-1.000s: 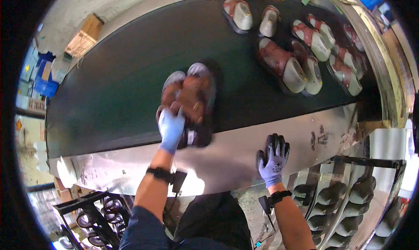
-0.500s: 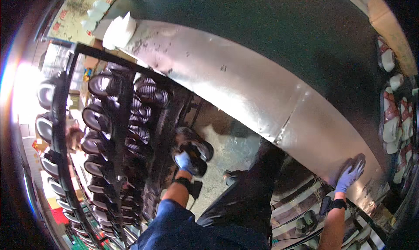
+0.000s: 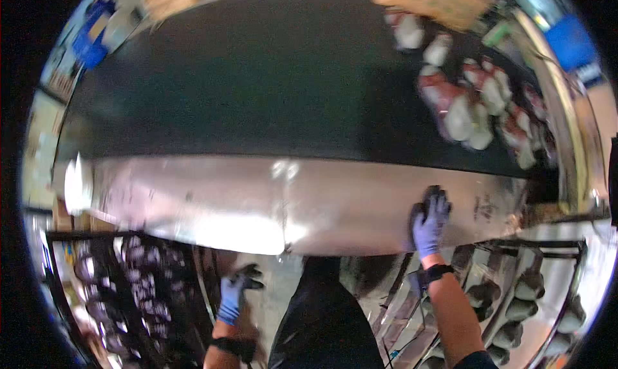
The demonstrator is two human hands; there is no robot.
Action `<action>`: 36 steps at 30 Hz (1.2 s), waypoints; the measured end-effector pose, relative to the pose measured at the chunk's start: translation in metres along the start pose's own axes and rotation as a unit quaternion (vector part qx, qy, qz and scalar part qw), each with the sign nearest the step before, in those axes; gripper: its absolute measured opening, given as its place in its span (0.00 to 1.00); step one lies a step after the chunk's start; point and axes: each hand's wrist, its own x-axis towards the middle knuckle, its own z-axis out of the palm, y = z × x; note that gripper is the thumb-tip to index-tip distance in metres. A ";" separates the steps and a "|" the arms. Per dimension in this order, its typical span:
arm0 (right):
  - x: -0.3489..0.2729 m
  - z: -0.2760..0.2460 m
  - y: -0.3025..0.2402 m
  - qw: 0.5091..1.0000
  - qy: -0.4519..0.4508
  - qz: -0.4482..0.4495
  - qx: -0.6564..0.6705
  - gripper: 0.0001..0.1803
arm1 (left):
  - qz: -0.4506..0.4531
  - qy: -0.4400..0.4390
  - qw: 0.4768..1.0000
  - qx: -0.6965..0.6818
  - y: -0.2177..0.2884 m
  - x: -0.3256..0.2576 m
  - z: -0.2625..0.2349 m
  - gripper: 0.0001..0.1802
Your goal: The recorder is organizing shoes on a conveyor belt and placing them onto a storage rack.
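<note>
Gloved right hand [image 3: 430, 221] flat on steel ledge [image 3: 257, 208] — left hand [image 3: 233, 295] empty, low beside dark rack [image 3: 129, 292].

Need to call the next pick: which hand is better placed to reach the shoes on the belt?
Probably the right. The right hand rests on the metal ledge beside the dark belt, nearest the shoes. The left hand hangs empty below the ledge, by the rack.

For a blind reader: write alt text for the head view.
The person's gloved right hand rests flat on a shiny metal ledge beside a dark conveyor belt carrying blurred shoes. The gloved left hand, empty, hangs low near a dark rack.
</note>
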 end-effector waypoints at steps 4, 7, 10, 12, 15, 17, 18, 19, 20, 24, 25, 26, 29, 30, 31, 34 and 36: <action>0.012 -0.021 0.010 0.997 0.027 0.043 0.056 0.30 | 0.005 -0.217 0.968 0.126 0.092 0.079 0.210 0.17; 0.039 -0.052 0.019 0.981 -0.091 0.108 0.137 0.28 | 0.234 -0.194 0.867 0.395 0.125 0.178 0.323 0.16; 0.110 -0.062 0.039 0.930 -0.089 0.149 0.323 0.27 | 0.270 -0.097 0.865 0.412 0.151 0.297 0.425 0.20; 0.189 -0.081 0.034 0.942 0.023 0.102 0.318 0.28 | 0.225 -0.043 0.859 0.457 0.176 0.387 0.465 0.29; 0.327 -0.088 0.051 0.930 0.018 0.111 0.351 0.29 | 0.239 0.043 0.769 0.592 0.206 0.476 0.546 0.44; 0.408 -0.072 0.051 0.934 0.023 0.134 0.331 0.33 | 0.271 0.072 0.770 0.573 0.229 0.521 0.588 0.51; 0.443 -0.048 0.063 0.955 0.047 0.121 0.267 0.37 | 0.269 0.075 0.767 0.578 0.236 0.549 0.607 0.53; 0.474 -0.020 0.073 0.971 0.067 0.107 0.203 0.41 | 0.236 0.064 0.784 0.570 0.241 0.570 0.623 0.55; 0.505 -0.002 0.070 0.974 0.046 0.171 0.142 0.45 | 0.224 0.086 0.781 0.577 0.244 0.595 0.628 0.53; 0.598 0.074 0.141 0.957 -0.029 0.220 0.187 0.52 | 0.275 -0.042 0.798 0.534 0.257 0.642 0.636 0.41; 0.605 0.074 0.102 0.951 -0.040 0.210 0.221 0.52 | 0.246 -0.033 0.768 0.591 0.290 0.642 0.619 0.37; 0.600 0.051 0.070 0.951 -0.073 0.165 0.250 0.50 | 0.234 -0.020 0.768 0.596 0.290 0.651 0.594 0.37; 0.588 0.038 -0.010 0.952 -0.099 0.138 0.256 0.47 | 0.320 -0.020 0.726 0.608 0.300 0.630 0.542 0.33; 0.577 0.044 -0.032 0.956 -0.102 0.168 0.220 0.46 | 0.328 -0.020 0.737 0.590 0.293 0.624 0.517 0.35; 0.560 0.053 -0.052 0.963 -0.083 0.133 0.219 0.45 | 0.292 0.009 0.747 0.597 0.300 0.593 0.498 0.37; 0.491 0.037 -0.096 0.968 -0.111 0.074 0.211 0.47 | 0.276 0.074 0.756 0.590 0.276 0.520 0.423 0.46; 0.424 0.020 -0.107 0.963 -0.110 0.034 0.243 0.47 | 0.249 0.101 0.755 0.598 0.260 0.443 0.394 0.46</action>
